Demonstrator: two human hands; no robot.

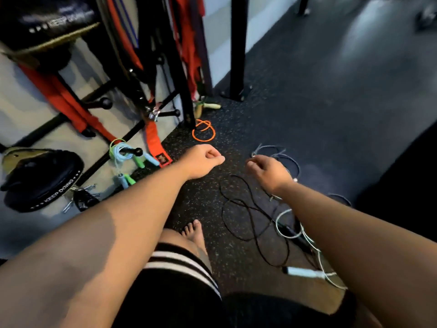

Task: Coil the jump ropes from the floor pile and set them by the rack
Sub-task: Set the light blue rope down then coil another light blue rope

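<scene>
Left hand (204, 162) centre frame, fingers curled in a fist, nothing held. Right hand (269, 172) fingers half-curled over grey rope (289, 159); can't tell if pinching. Three loose ropes on floor centre-right: grey rope, black rope (248, 221), white rope (300, 272). One orange coil (203, 133) by rack post (185, 91).

Left hand (203, 162) fisted; right hand (269, 172) loosely curled, both outstretched.

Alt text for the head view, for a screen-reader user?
Two bare arms reach over a speckled gym floor, left hand fisted, right hand loosely curled above a tangle of black rope, grey rope and white rope. An orange rope lies coiled beside the rack.
</scene>
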